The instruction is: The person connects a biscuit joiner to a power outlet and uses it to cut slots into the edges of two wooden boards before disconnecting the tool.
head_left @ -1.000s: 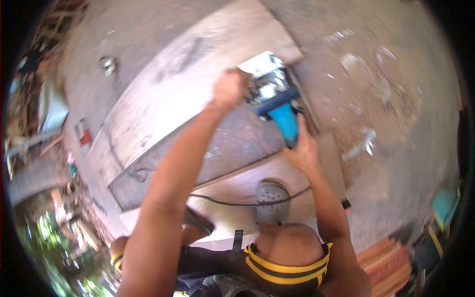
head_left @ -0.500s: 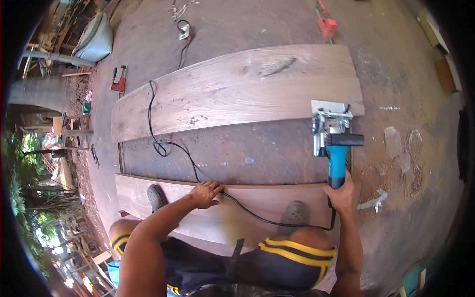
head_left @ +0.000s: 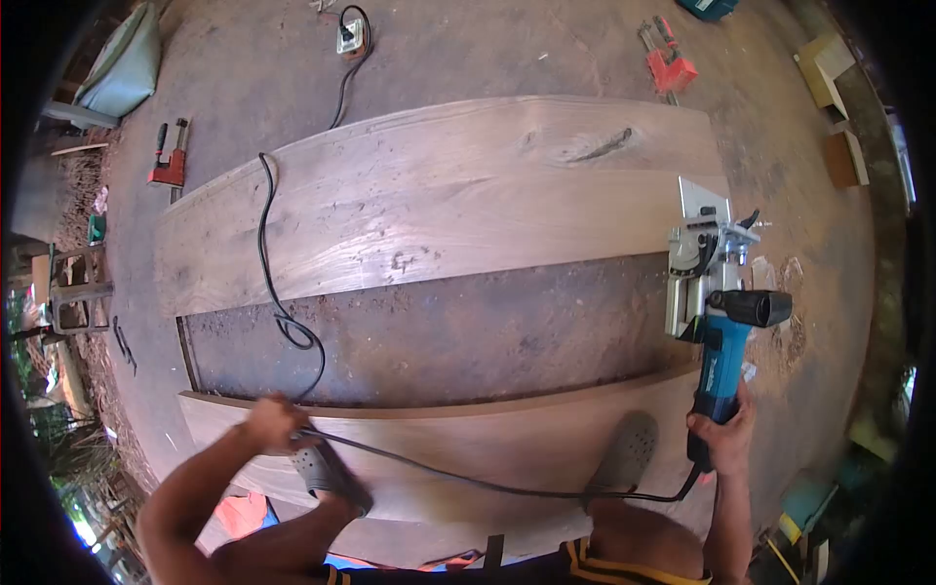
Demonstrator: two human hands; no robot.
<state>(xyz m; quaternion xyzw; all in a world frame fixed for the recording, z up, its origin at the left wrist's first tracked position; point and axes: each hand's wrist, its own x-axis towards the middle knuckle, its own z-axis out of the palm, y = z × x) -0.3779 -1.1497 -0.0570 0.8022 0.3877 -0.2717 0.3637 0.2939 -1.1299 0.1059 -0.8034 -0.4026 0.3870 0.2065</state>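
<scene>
My right hand [head_left: 723, 429] is wrapped round the rear of a blue-and-black biscuit joiner [head_left: 723, 356], whose metal fence and base point away from me, at the right end of the far board [head_left: 468, 195]. A black power cord [head_left: 439, 473] runs from the tool's tail across the near board [head_left: 468, 429] to my left hand [head_left: 275, 424]. That hand is blurred; its fingers look closed round the cord at the near board's edge. Beyond it the cord loops over the gap and the far board.
Red bar clamps [head_left: 168, 168] [head_left: 671, 68] lie beyond both far corners of the boards. A power outlet box [head_left: 351, 37] sits at the far side. My grey clogs [head_left: 626, 453] are on the near board. Wood blocks [head_left: 844, 159] lie at right.
My left hand has moved left along the near board's edge, drawing the cord with it. The joiner has shifted right in view, still in my right hand. The view has shifted too.
</scene>
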